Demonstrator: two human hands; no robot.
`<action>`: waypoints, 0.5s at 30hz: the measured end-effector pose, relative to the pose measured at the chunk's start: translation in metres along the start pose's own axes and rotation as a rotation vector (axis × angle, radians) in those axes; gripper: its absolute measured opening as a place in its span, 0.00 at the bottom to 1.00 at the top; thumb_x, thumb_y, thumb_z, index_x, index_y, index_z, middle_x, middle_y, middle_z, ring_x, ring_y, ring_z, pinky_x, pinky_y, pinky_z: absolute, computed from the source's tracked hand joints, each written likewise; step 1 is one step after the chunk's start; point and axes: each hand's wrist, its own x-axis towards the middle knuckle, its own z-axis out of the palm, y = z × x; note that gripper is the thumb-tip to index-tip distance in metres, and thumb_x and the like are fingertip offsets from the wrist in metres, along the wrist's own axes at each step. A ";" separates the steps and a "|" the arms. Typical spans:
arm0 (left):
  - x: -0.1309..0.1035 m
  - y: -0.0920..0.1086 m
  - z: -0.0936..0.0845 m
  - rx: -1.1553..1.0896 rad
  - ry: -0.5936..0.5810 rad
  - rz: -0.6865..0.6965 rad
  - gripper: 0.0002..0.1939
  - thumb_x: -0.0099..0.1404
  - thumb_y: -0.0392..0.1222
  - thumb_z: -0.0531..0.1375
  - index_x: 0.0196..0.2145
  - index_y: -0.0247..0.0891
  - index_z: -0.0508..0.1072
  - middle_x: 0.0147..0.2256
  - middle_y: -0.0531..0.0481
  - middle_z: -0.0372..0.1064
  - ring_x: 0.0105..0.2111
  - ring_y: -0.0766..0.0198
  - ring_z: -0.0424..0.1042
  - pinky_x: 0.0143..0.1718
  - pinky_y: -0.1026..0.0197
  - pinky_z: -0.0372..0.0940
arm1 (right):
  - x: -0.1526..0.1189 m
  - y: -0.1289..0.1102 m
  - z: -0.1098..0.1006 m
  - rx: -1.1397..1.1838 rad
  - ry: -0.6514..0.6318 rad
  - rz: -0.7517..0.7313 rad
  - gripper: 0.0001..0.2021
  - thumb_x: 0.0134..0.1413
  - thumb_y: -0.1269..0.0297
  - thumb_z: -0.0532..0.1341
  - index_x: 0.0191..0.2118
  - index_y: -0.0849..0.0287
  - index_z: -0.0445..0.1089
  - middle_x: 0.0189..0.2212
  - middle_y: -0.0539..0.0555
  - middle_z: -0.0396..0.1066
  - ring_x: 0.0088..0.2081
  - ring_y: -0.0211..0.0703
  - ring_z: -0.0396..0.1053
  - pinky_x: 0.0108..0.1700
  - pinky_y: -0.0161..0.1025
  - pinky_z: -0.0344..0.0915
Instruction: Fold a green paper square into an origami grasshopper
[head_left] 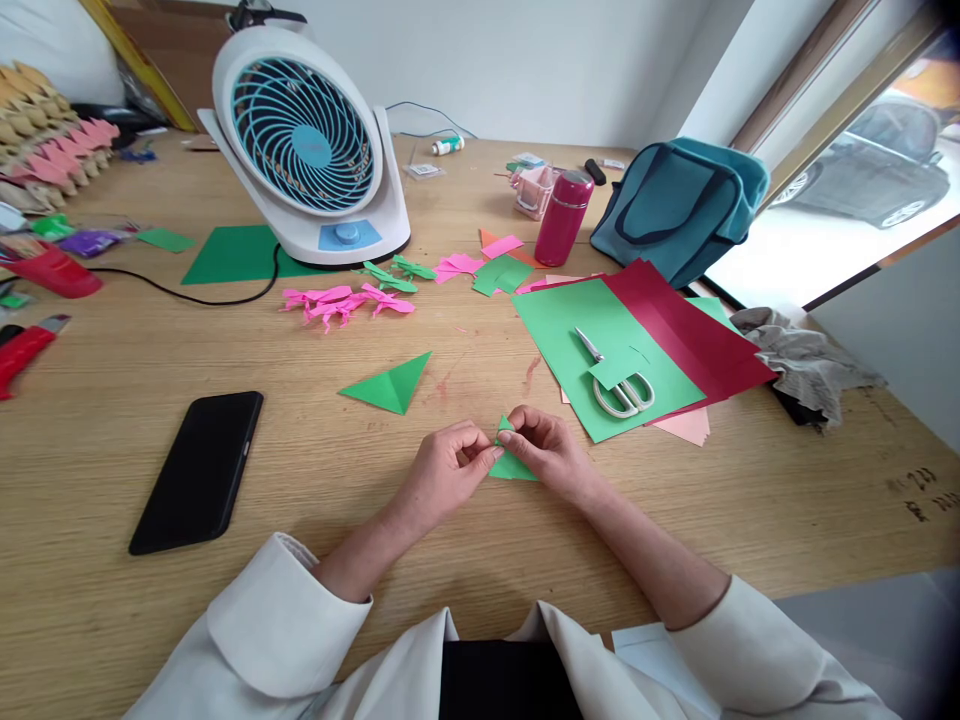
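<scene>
A small green piece of folded paper (513,468) is held just above the table between both hands. My left hand (450,465) pinches its left edge with thumb and fingertips. On the upper right part, my right hand (546,452) is closed, its thumb pressed on the paper. The fingers hide some of the folds. Beyond the hands lies a creased green paper triangle (391,384). To the right, scissors (624,396) rest on a green sheet (559,312), with a small green scrap across their blades.
A black phone (199,470) lies at left. Behind stand a white fan (307,150), a pink bottle (564,218) and a teal bag (675,215). Pink folded paper pieces (345,303) lie before the fan, beside green ones (394,274). Dark red sheets (675,330) spread at right.
</scene>
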 end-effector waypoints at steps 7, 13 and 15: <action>0.000 0.004 -0.002 0.003 0.017 0.000 0.14 0.64 0.41 0.58 0.22 0.37 0.64 0.24 0.55 0.60 0.24 0.70 0.59 0.25 0.68 0.55 | 0.001 0.000 -0.003 0.006 0.015 0.033 0.21 0.45 0.45 0.70 0.29 0.58 0.65 0.23 0.46 0.59 0.25 0.34 0.53 0.27 0.34 0.51; 0.000 0.004 -0.003 0.024 0.035 -0.001 0.14 0.66 0.43 0.57 0.23 0.37 0.65 0.25 0.54 0.60 0.25 0.69 0.60 0.24 0.68 0.55 | -0.001 0.003 -0.004 -0.060 -0.036 0.052 0.22 0.47 0.46 0.69 0.25 0.58 0.61 0.20 0.44 0.54 0.24 0.33 0.49 0.25 0.34 0.46; 0.000 0.003 -0.003 0.044 0.034 0.003 0.14 0.66 0.43 0.57 0.23 0.37 0.64 0.24 0.55 0.60 0.25 0.69 0.59 0.25 0.68 0.55 | 0.000 0.003 -0.003 -0.055 0.001 0.033 0.23 0.47 0.45 0.69 0.24 0.58 0.60 0.20 0.44 0.54 0.24 0.33 0.49 0.26 0.34 0.47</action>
